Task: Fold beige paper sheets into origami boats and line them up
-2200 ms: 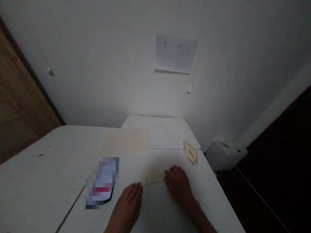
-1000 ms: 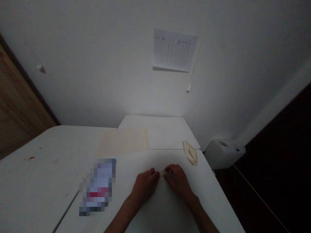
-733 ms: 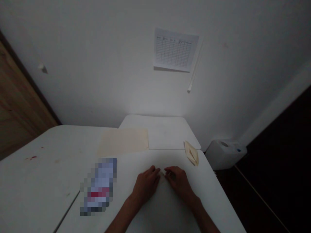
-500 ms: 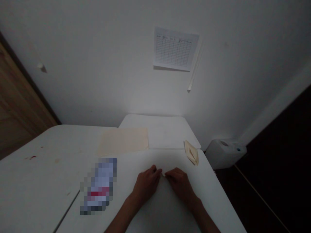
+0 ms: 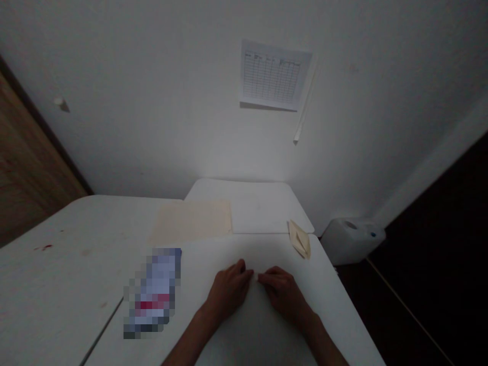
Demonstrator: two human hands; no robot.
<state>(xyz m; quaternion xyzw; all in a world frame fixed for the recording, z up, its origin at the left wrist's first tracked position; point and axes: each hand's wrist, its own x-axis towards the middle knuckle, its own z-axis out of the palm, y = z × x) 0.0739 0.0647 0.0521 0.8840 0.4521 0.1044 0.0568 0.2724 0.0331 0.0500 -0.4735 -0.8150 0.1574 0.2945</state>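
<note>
Both hands are working close together low over the counter [image 5: 213, 258], their fingertips nearly meeting around a small pale piece [image 5: 256, 277]. That piece, seemingly paper, is peeking out in the narrow gap between them; the fingers are probably hiding the rest. The right hand [image 5: 278, 281] is curling inward and appears to be pinching the piece between thumb and forefinger. The left hand [image 5: 231, 284] is bending its fingers just beside it, tips pointing at the piece; whether they are gripping it or merely pressing next to it, I cannot tell.

For careful handling, the fingertips should be doing the work, with one side anchoring while the other is shaping. Pressure should be landing evenly along an edge, since thin stock is likely creasing wherever a nail is digging in. The dim light is hiding fine alignment, so feeling for matching edges is counting as much as looking.

Farther out, a folded cream paper [image 5: 300, 240] is lying beyond the right hand, near the counter's edge. A phone-like object [image 5: 154, 290], blurred out, is lying left of the left hand, and a flat cream sheet [image 5: 192, 221] is resting beyond it.
</note>
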